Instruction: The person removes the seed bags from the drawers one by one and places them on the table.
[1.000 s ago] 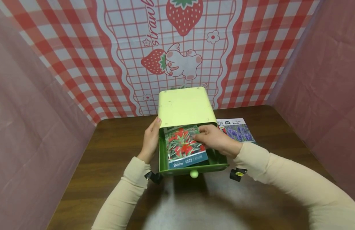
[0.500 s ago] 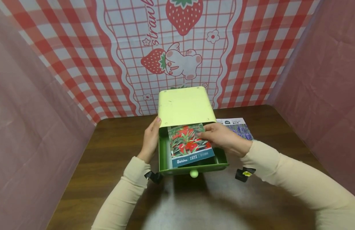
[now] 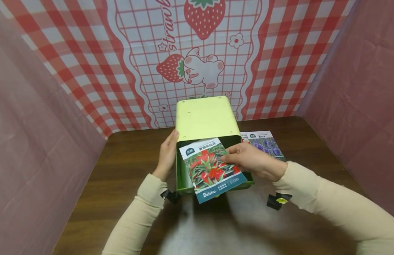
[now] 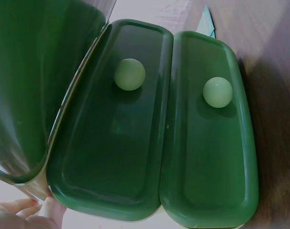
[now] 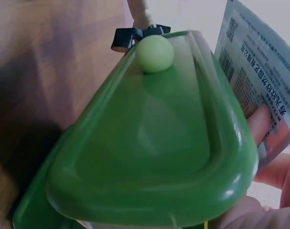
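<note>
"How are things placed, from the left?"
"The left hand (image 3: 166,154) is pressed, fingers fairly straight, against the pale yellow-green, boxy metal-looking cabinet (image 3: 204,118). Above its dark-green open drawer (image 3: 183,191), mostly hidden inside, a glossy red-flowered rectangular packet (image 3: 207,170) is held, long axis slanting down rightward."
"By which hand?"
"Its right edge is pinched by the right hand (image 3: 252,159); beyond, a flat purple-flowered packet (image 3: 267,146) is laid on the brown wooden tabletop (image 3: 120,170)."

Smooth and softly shining, the cabinet (image 3: 206,118) could be painted metal or plastic, its drawer front (image 5: 140,133) a glossy, highlight-streaked shell. The printed packet (image 3: 213,168) shows slick, thin sheeting, set against a wood-grained tabletop (image 3: 127,166), printed cloth (image 3: 82,53) and creased fabric curtains (image 3: 24,124).
</note>
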Demonstrator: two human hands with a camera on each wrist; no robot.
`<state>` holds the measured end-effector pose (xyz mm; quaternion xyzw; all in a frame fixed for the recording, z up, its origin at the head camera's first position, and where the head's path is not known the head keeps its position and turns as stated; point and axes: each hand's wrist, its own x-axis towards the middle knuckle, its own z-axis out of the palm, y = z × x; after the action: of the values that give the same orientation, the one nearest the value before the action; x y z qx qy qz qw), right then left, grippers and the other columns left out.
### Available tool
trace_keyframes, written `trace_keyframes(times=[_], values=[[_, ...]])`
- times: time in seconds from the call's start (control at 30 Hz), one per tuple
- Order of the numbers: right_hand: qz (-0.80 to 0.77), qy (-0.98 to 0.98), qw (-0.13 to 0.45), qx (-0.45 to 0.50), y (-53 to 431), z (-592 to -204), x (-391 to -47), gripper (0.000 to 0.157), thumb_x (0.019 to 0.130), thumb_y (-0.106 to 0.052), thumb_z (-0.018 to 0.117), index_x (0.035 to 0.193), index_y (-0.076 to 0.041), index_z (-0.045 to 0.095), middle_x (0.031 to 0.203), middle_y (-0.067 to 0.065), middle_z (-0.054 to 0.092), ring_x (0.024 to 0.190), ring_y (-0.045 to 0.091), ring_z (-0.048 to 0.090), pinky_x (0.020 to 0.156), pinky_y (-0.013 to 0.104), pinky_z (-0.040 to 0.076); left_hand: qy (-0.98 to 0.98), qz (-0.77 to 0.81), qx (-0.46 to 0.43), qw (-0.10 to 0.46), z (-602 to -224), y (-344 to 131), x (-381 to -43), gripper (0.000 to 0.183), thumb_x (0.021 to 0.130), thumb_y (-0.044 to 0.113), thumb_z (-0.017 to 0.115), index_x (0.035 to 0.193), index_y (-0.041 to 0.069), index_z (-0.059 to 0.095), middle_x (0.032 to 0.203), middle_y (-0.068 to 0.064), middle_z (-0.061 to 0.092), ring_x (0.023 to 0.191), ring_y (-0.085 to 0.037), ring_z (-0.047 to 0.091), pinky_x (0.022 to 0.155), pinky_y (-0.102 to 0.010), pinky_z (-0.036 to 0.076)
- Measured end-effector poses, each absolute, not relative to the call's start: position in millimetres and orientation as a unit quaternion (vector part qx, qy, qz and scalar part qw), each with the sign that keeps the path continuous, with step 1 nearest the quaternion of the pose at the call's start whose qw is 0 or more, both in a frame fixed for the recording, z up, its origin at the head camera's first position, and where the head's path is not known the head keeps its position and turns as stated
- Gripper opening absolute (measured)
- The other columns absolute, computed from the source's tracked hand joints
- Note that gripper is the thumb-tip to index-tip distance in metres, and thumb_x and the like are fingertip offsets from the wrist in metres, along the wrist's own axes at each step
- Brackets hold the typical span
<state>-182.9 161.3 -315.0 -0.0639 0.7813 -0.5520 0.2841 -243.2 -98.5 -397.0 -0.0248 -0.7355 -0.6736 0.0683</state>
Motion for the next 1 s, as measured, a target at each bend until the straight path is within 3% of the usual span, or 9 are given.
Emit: trace_keyframes(times=[0.17, 0.4, 0.53, 0.7, 1.0], values=[[-0.539, 0.788, 0.286, -0.078, 167.0, -312.5, -175.1, 0.033, 0.096, -0.027, 0.062, 0.111, 0.002, 0.067, 0.085, 0.008, 0.075, 0.06, 0.011, 0.067, 0.057, 0.025, 0.059, -0.738, -0.67, -0.025, 0.072, -397.2, -98.6, -243.3, 0.059, 0.103, 0.044, 0.043, 0.149, 0.006, 0.039, 0.156, -0.005, 0.039, 0.147, -0.02, 0.031, 0.124, -0.036, 0.024], [-0.562, 0.763, 0.312, -0.064, 174.1, -304.9, -167.1, 0.037, 0.096, -0.029, 0.064, 0.114, 0.003, 0.064, 0.094, 0.014, 0.075, 0.079, 0.028, 0.075, 0.069, 0.041, 0.062, -0.736, -0.672, -0.027, 0.079, -397.0, -98.8, -243.1, 0.059, 0.103, 0.042, 0.043, 0.149, 0.005, 0.04, 0.156, -0.007, 0.039, 0.147, -0.023, 0.031, 0.124, -0.038, 0.023], [-0.569, 0.76, 0.306, -0.066, 180.7, -299.1, -168.1, 0.036, 0.095, -0.03, 0.064, 0.11, 0.003, 0.062, 0.093, 0.012, 0.076, 0.079, 0.026, 0.075, 0.069, 0.039, 0.063, -0.738, -0.67, -0.025, 0.075, -397.0, -98.9, -243.1, 0.06, 0.104, 0.044, 0.042, 0.149, 0.005, 0.039, 0.157, -0.007, 0.038, 0.148, -0.022, 0.03, 0.124, -0.038, 0.023], [-0.587, 0.761, 0.27, -0.054, 191.2, -289.2, -173.0, 0.032, 0.095, -0.031, 0.065, 0.102, 0.0, 0.056, 0.087, 0.007, 0.075, 0.074, 0.021, 0.074, 0.067, 0.036, 0.063, -0.741, -0.667, -0.026, 0.075, -396.3, -97.7, -242.9, 0.06, 0.104, 0.044, 0.042, 0.149, 0.006, 0.038, 0.156, -0.007, 0.038, 0.148, -0.022, 0.03, 0.124, -0.037, 0.023], [-0.594, 0.785, 0.174, -0.014, 221.9, -268.2, -186.5, 0.041, 0.095, -0.043, 0.062, 0.109, -0.005, 0.056, 0.082, -0.003, 0.073, 0.068, 0.012, 0.07, 0.062, 0.03, 0.062, -0.742, -0.666, -0.031, 0.071, -397.5, -98.7, -244.0, 0.06, 0.104, 0.044, 0.04, 0.15, 0.006, 0.037, 0.157, -0.006, 0.037, 0.148, -0.02, 0.029, 0.124, -0.035, 0.023]])
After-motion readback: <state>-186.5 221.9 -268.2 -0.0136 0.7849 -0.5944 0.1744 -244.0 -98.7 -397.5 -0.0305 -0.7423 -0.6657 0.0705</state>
